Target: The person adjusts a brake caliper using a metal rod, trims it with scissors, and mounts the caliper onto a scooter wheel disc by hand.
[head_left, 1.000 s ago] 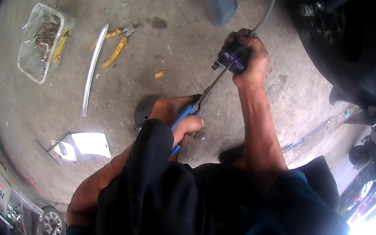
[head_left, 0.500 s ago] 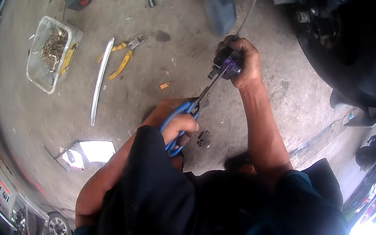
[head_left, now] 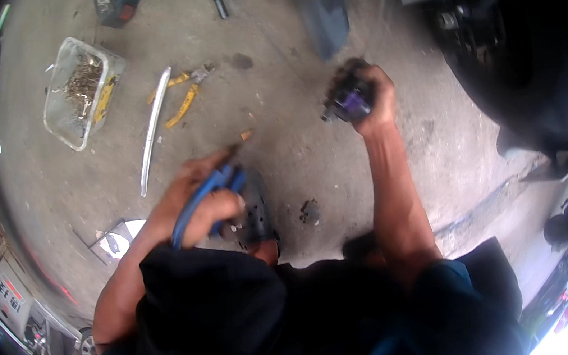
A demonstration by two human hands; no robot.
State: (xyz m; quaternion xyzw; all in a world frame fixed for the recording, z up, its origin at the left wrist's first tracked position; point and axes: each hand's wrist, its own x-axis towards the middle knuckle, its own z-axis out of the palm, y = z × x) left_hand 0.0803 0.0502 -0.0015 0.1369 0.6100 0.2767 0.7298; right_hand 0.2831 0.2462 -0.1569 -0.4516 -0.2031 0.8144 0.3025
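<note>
Seemingly mid plier work, your left fingers (head_left: 214,210) clasp blue pliers (head_left: 193,200) well apart from the purple-black part (head_left: 352,102) your right fingers (head_left: 376,83) grip; contact calls for closing that gap.

Near the left edge of the concrete floor (head_left: 311,163), I see a translucent bin (head_left: 58,106) of brownish scraps (head_left: 84,86); beside it, a slim silver strip (head_left: 155,134) crosses one handle of yellow-handled pliers (head_left: 185,107).
</note>
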